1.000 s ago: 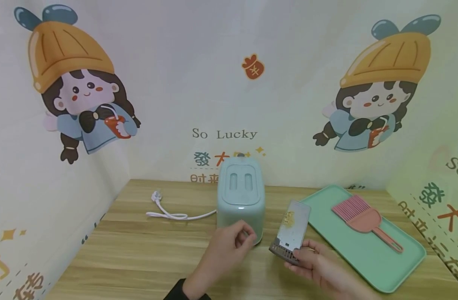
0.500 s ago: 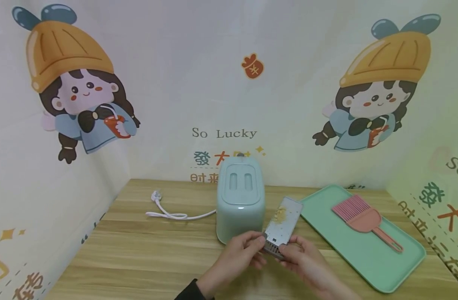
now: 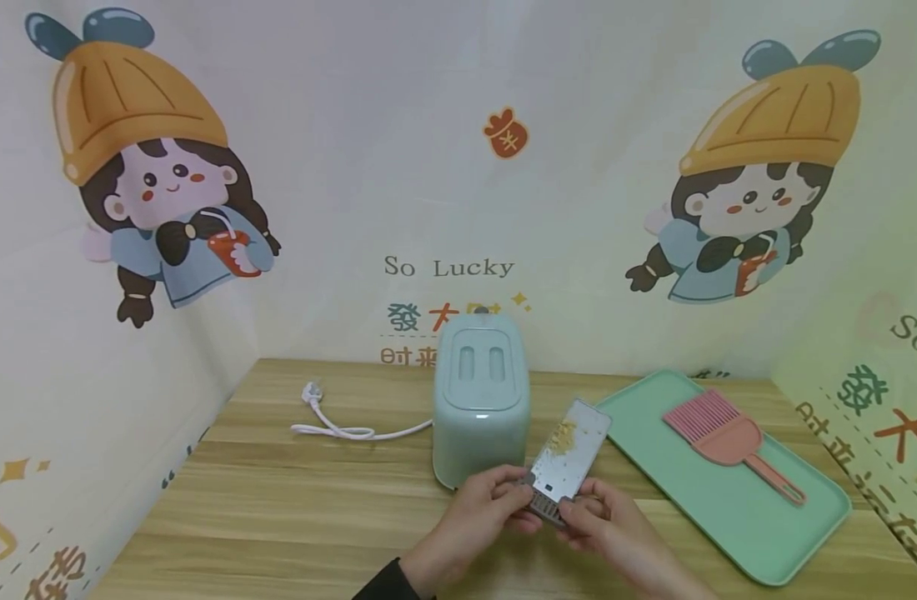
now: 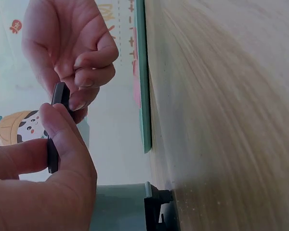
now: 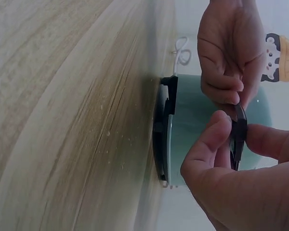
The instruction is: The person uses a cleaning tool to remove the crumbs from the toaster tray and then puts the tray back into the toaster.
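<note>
Both hands hold a crumb tray (image 3: 574, 446), a flat silvery plate with a dark slotted handle end and yellowish crumbs scattered on it. My left hand (image 3: 477, 517) pinches the left corner of the handle end between thumb and fingers. At the right corner, my right hand (image 3: 608, 521) grips it the same way. The tray is raised above the table, its far end pointing away and to the right. In the right wrist view the dark handle edge (image 5: 238, 132) shows between both hands' fingertips. Just behind the left hand stands a pale green toaster (image 3: 481, 400) with its lid on.
A green tray (image 3: 699, 500) lies at the right, bearing a pink brush (image 3: 736, 442). The toaster's white cord (image 3: 368, 435) and plug stretch left on the wooden table (image 3: 278, 517). Small crumbs (image 5: 108, 132) dot the tabletop near the toaster. A printed cloth (image 3: 338, 167) hangs behind.
My left hand has come right and taken hold of the crumb tray's handle end. The right hand shifted left with the crumb tray, which turned slightly clockwise. Toaster, green tray and brush stay put.
</note>
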A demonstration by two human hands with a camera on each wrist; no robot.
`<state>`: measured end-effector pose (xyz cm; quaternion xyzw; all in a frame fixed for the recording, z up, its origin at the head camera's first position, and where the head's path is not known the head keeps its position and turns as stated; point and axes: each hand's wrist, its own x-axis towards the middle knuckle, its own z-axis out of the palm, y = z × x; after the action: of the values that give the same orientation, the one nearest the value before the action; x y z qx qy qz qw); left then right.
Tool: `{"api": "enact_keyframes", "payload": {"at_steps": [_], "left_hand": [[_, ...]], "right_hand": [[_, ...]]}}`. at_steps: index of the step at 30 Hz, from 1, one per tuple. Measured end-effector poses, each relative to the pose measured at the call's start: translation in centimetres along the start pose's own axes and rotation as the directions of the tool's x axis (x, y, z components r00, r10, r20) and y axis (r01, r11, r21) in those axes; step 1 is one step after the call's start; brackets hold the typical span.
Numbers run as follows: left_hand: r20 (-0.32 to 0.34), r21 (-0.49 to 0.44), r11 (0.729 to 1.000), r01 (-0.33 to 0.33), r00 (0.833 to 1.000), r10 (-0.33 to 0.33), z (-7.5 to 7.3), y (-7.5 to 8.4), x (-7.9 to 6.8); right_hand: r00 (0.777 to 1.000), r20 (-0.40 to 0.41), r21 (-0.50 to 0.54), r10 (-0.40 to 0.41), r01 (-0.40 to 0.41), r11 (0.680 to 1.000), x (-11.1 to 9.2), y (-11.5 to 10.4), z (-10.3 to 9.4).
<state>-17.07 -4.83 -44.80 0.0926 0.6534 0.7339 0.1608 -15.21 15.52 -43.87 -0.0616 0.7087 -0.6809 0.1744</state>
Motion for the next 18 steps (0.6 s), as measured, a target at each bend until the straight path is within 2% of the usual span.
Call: {"api": "enact_keyframes", "payload": {"at_steps": [4, 5, 6, 8, 9, 11, 14, 16, 17, 18], "left_hand": [[-0.012, -0.033, 0.999, 0.013, 1.000, -0.013, -0.1, -0.1, 0.2], [-0.015, -0.032, 0.999, 0.014, 1.000, -0.014, -0.1, -0.1, 0.2], [-0.017, -0.027, 0.999, 0.019, 1.000, -0.020, -0.2, -0.1, 0.2], [-0.021, -0.019, 0.999, 0.030, 0.999, -0.030, -0.3, 0.1, 0.2], [-0.021, -0.016, 0.999, 0.035, 0.999, -0.035, -0.3, 0.1, 0.1], [-0.022, -0.028, 0.999, 0.044, 0.999, -0.044, -0.4, 0.3, 0.1], [-0.018, -0.049, 0.998, 0.044, 0.999, -0.045, -0.5, 0.3, 0.2], [-0.018, -0.059, 0.997, 0.044, 0.999, -0.045, -0.6, 0.2, 0.3], [-0.019, -0.059, 0.997, 0.044, 0.999, -0.045, -0.7, 0.2, 0.3], [-0.020, -0.060, 0.997, 0.044, 0.999, -0.045, -0.7, 0.1, 0.3]], "right_hand": [[0.999, 0.035, -0.165, -0.015, 0.020, 0.986, -0.7, -0.7, -1.7], [0.999, 0.037, -0.240, -0.030, 0.038, 0.970, -0.9, -1.1, -2.4], [0.998, 0.038, -0.333, -0.056, 0.065, 0.941, -1.2, -1.5, -3.1], [0.993, 0.023, -0.527, -0.112, 0.107, 0.843, -1.6, -2.2, -4.8], [0.992, -0.002, -0.621, -0.130, 0.101, 0.777, -1.8, -2.4, -5.6], [0.986, -0.038, -0.782, -0.159, 0.070, 0.619, -2.1, -2.8, -7.3], [0.983, -0.078, -0.906, -0.165, 0.000, 0.424, -2.5, -2.8, -9.4], [0.984, -0.085, -0.946, -0.156, -0.030, 0.324, -2.6, -2.5, -10.5], [0.985, -0.081, -0.957, -0.153, -0.033, 0.288, -2.6, -2.4, -10.9], [0.986, -0.080, -0.963, -0.143, -0.040, 0.266, -2.5, -2.2, -11.2]]}}
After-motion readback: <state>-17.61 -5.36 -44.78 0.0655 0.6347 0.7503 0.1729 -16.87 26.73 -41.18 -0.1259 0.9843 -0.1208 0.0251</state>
